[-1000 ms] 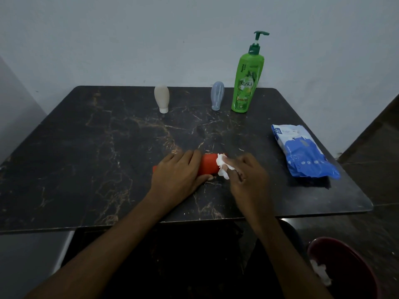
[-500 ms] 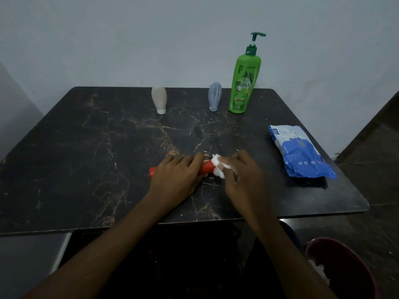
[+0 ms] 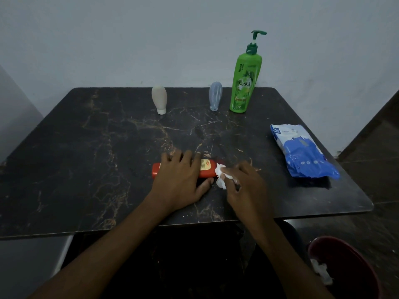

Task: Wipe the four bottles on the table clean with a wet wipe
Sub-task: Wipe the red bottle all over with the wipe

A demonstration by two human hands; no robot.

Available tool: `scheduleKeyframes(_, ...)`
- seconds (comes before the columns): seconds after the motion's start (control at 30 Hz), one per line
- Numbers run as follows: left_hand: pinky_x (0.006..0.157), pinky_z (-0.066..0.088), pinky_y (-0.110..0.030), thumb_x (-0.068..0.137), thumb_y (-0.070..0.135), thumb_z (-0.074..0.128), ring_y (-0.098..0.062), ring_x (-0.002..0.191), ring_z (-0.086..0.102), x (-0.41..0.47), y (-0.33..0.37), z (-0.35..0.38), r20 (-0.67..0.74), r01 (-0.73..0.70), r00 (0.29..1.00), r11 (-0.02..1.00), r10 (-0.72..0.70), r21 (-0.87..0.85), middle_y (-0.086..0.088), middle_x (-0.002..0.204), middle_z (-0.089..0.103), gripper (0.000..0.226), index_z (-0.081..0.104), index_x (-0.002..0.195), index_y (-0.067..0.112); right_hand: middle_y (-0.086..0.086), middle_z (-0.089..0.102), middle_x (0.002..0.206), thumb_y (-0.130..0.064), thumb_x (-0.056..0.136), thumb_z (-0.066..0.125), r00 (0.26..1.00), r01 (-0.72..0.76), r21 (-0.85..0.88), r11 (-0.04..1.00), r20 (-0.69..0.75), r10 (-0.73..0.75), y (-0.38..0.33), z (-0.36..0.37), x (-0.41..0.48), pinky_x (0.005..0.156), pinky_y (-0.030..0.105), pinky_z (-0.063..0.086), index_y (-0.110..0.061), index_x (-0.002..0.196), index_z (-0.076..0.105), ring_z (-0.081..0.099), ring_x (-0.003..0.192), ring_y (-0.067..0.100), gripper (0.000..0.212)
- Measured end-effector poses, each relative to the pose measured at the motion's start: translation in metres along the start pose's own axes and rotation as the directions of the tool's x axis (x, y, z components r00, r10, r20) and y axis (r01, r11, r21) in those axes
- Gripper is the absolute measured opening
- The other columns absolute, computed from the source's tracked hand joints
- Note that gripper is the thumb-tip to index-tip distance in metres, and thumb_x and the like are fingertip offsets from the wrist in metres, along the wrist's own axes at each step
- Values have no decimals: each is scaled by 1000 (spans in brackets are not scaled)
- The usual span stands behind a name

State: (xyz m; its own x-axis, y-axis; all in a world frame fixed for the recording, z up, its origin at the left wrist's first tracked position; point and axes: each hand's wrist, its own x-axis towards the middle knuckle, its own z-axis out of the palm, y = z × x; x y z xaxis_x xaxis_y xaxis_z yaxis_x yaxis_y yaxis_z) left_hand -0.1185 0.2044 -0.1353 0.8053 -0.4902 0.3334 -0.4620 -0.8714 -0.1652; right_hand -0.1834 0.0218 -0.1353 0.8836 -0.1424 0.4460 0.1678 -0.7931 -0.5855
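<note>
Hands are busy near the front edge of the dark table (image 3: 86, 158). The red bottle (image 3: 208, 169) lies on its side there, about in the middle of that edge, with its cap end pointing to the left edge. The left hand (image 3: 180, 180) lies on top of it. Its fingers reach over the bottle and its thumb is on the near side, so it grips the bottle and holds it down. The right hand (image 3: 246, 186) is just beside it, with its fingers curled round a scrunched white wet wipe (image 3: 220, 176). The wipe touches the right end of the red bottle.

Three more bottles stand along the back edge. The white bottle (image 3: 159, 99) stands on its cap near the middle. The pale blue bottle (image 3: 215, 96) stands on its cap too, further right. The tall green pump bottle (image 3: 245, 83) is just beside the blue one, nearer the back right corner.

A blue and white pack of wipes (image 3: 302, 155) lies flat by the right edge. On the floor past the front right corner sits a dark red bin (image 3: 354, 255) with a crumpled white wipe (image 3: 321, 271) inside.
</note>
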Motion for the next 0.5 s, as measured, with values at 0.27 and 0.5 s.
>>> scheduleKeyframes(0.27, 90, 38, -49, 88, 82, 27, -26, 102, 49, 2, 0, -1, -10, 9, 1000, 999, -9, -32, -9, 114, 52, 82, 52, 130, 17, 3, 56, 117, -34, 97, 52, 955, -121, -176, 977, 246, 163, -17, 7, 58, 85, 27, 40, -18, 118, 67, 53, 103, 14, 30)
scheduleKeyframes(0.5, 92, 41, -48, 85, 89, 20, -26, 104, 49, 2, -2, -2, 23, 23, 999, 999, -23, -31, -10, 118, 52, 85, 51, 121, 19, 4, 57, 119, -35, 97, 55, 924, -86, -288, 954, 336, 185, -29, 2, 78, 97, 35, 46, -10, 121, 62, 55, 110, 20, 36)
